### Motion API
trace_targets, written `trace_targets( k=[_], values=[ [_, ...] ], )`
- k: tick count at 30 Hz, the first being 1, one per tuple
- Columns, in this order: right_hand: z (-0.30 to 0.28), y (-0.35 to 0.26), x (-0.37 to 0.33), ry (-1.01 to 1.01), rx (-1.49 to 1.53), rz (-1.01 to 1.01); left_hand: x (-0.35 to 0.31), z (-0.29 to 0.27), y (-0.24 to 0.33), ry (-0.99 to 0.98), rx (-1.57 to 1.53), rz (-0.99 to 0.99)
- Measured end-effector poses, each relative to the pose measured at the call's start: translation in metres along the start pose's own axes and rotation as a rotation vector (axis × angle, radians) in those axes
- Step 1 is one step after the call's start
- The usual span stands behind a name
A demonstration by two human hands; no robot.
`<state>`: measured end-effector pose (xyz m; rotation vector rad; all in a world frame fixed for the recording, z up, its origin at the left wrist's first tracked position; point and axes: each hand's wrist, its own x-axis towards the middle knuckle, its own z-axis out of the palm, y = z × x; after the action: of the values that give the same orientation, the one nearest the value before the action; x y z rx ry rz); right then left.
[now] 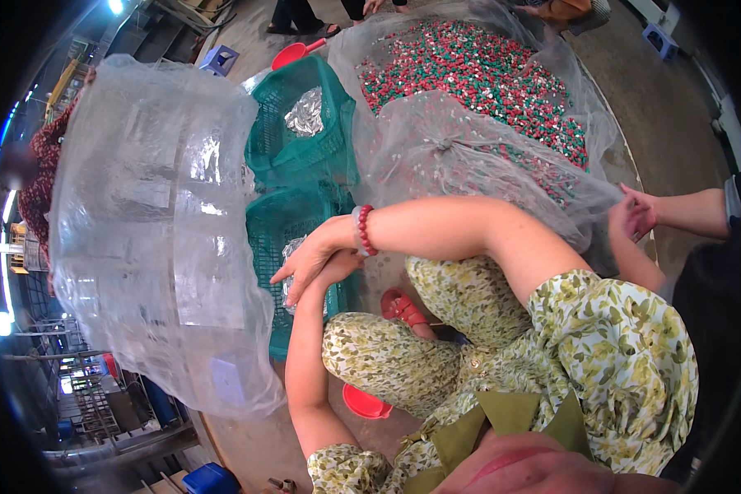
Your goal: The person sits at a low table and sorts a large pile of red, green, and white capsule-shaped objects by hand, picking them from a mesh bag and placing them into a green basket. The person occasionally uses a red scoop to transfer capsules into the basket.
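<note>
My right hand point(309, 251), with a red bead bracelet point(365, 230) at its wrist, lies across my left wrist with its fingers stretched out. My left hand point(342, 265) is partly hidden beneath my right one, its fingers pointing right; their closure does not show. Both hands are over the nearer teal mesh basket point(270, 226), which holds crumpled silver foil point(290, 247). A second teal basket point(263, 123) stands beyond it, also with silver foil point(305, 113) inside. Neither hand visibly holds anything.
A large clear plastic sheet point(132, 198) rises on the left, a person point(45, 173) behind it. Small red, green and white pieces point(486, 78) lie heaped on film. Another person's hands point(634, 212) grip the film at right. A red scoop point(292, 55) and a red bowl point(365, 403) are nearby.
</note>
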<state>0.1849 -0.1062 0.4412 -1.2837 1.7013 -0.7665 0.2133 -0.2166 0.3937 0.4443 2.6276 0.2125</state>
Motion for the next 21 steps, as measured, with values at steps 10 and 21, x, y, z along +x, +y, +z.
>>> trace_targets(
  k=[10, 21],
  values=[
    [0.009, -0.003, 0.001, 0.058, 0.366, -0.31, -0.029, 0.021, -0.02, 0.086, -0.017, -0.131],
    [0.013, -0.006, 0.009, -0.002, 0.471, -0.334, -0.04, 0.021, -0.024, 0.123, -0.034, -0.177]
  ],
)
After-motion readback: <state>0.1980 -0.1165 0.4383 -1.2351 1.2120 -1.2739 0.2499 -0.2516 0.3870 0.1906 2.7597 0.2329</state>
